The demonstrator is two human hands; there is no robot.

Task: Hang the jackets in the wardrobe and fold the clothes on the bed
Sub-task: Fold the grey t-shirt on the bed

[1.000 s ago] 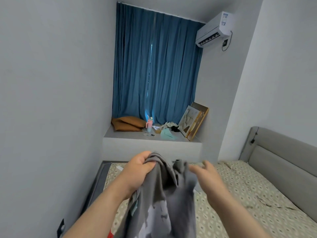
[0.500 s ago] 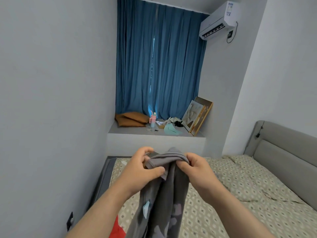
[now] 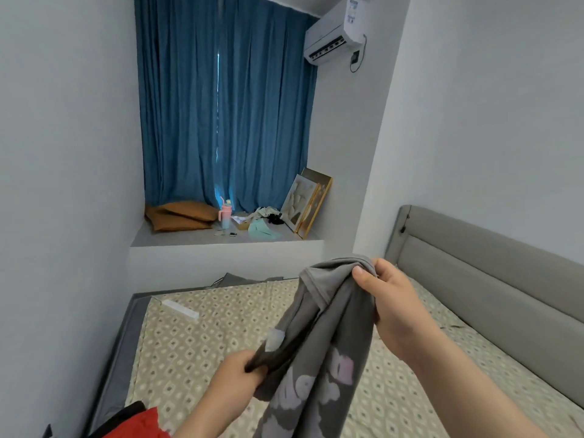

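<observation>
**Head view.** The right hand (image 3: 395, 305) is held high and pinches the bunched top edge of the grey garment (image 3: 319, 327), with the thumb laid over the fold. The left hand (image 3: 240, 384) is lower and nearer, its fingers curled round a dark fold of the same cloth. Both hands are therefore closed on fabric.

The garment hangs between the 2 grips above the bed (image 3: 196, 349), its pale print facing the camera and its lower end out of frame. The high-and-low hold probably lets the cloth fall straight so that an edge can be found before it is laid flat for folding.

A red garment (image 3: 139, 423) lies at the bed's near-left corner. Beyond the bed, a window ledge (image 3: 189, 238) carries cushions and leaning frames before a blue curtain (image 3: 221, 105). No wardrobe shows.
</observation>
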